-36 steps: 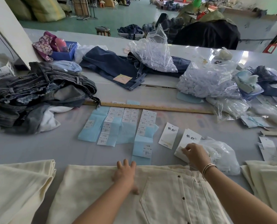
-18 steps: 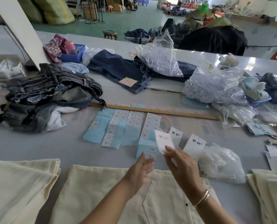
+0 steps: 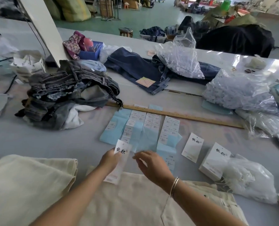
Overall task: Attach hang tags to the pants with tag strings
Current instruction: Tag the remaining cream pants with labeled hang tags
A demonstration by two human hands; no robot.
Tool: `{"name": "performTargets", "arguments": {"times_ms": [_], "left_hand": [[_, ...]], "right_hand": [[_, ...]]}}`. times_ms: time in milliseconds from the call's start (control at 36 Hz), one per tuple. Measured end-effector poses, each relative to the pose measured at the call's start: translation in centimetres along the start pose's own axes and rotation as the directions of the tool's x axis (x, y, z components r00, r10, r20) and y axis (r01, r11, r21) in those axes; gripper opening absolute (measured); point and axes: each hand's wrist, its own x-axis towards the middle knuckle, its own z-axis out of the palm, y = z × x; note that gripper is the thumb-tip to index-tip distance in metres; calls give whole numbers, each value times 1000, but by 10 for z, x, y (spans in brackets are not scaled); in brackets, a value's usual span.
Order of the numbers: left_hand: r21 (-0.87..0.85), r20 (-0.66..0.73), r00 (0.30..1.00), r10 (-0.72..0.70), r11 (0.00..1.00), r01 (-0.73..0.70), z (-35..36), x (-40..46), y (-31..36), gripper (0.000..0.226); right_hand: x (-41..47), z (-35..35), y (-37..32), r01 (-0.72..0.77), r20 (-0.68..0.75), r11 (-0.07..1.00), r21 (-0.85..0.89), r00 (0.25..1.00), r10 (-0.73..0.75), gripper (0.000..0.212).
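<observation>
my left hand (image 3: 110, 159) pinches the hang tag (image 3: 120, 158), long axis running toward the pants (image 3: 135, 201) at the table's near edge; right hand (image 3: 151, 165) loose, empty, just beside.

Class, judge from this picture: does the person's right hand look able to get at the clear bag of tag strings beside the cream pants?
Probably yes: the right hand holds nothing, and nothing lies between it and the bag.

Hang tag (image 3: 121, 150) in left hand (image 3: 110, 159): two black brush-style Chinese characters, too blurry to read. Same two characters on single tag (image 3: 192, 147) and tag stack (image 3: 216, 159). Sticker sheets (image 3: 169, 129): tiny print, unreadable. Yellow ruler (image 3: 184, 116): marks too small.
</observation>
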Motion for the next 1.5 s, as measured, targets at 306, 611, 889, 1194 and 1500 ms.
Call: {"name": "performTargets", "arguments": {"times_ms": [306,611,889,1194,1500], "left_hand": [[748,113,973,199,627,-216,-42,78,-13,42],[757,263,952,158,578,-305,-35,91,-29,49],[760,248,936,250,549,-348,-35,93,-35,42],[745,254,944,211,580,-330,-35,92,-31,41],[756,225,941,252,564,-332,-34,98,-36,44]], "right_hand": [[161,51,8,-34,238,978,-207,967,84,38],[218,88,21,-4,339,934,-356,931,133,32],[213,101,25,14,279,925,-380,955,100,26],[223,103,26,-267,269,950,-161,914,303,27],[227,102,32,-121,305,961,-250,932,197,46]]}}
